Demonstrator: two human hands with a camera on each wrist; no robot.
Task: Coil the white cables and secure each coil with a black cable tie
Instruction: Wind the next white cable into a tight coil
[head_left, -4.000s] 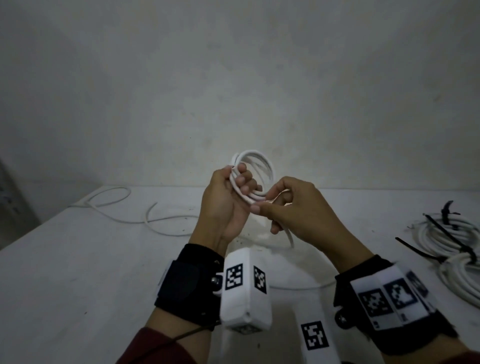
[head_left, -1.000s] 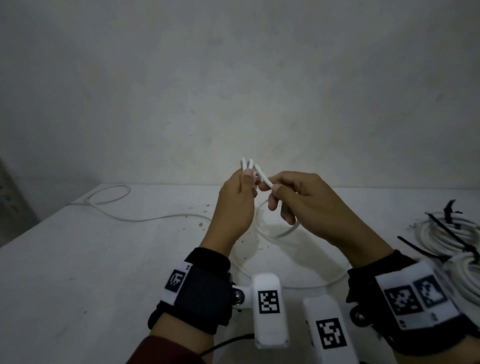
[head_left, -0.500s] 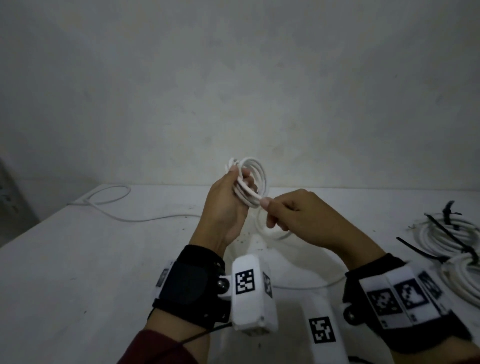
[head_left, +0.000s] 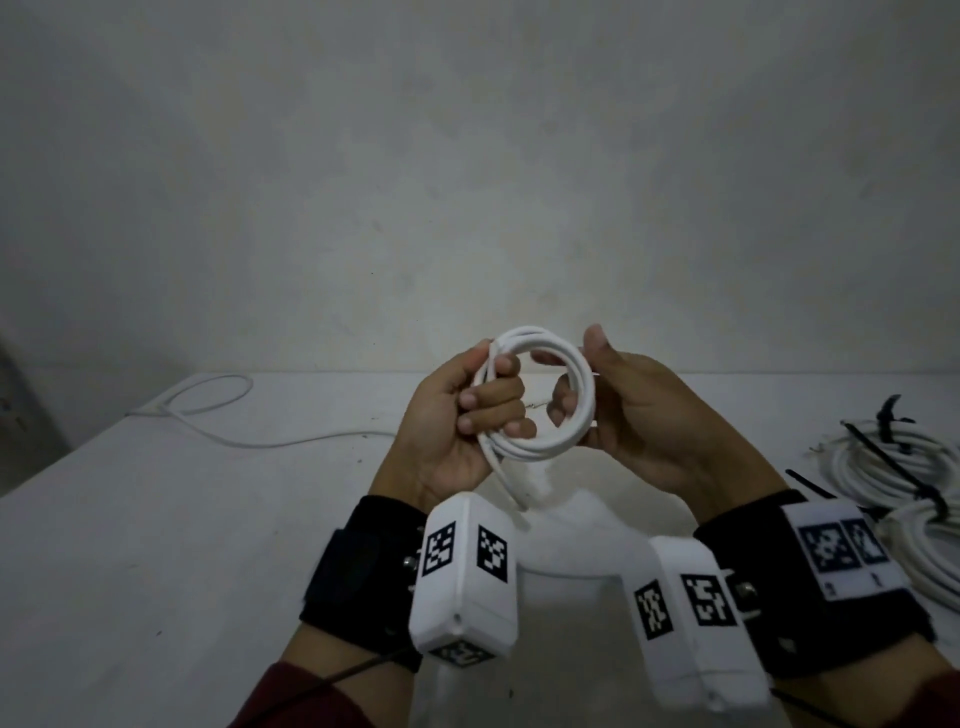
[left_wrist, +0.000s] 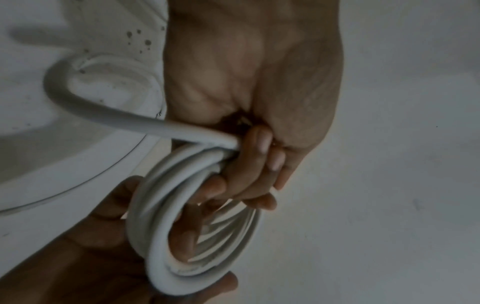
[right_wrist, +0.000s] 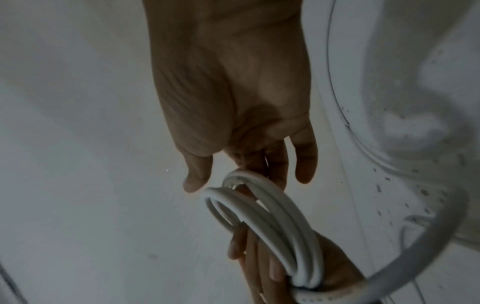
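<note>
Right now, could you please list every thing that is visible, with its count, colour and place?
cable coil: one, white, held up between both hands, untied
loose cable: one, white, trailing across the table's far left
tied coils: at least two, white with black ties, table's right edge
loose cable tie: one, black, beside the tied coils
table: one, white, below the hands
wall: grey-white, behind
left hand: fingers curled round the coil
right hand: fingers hooked through the coil's right side
</note>
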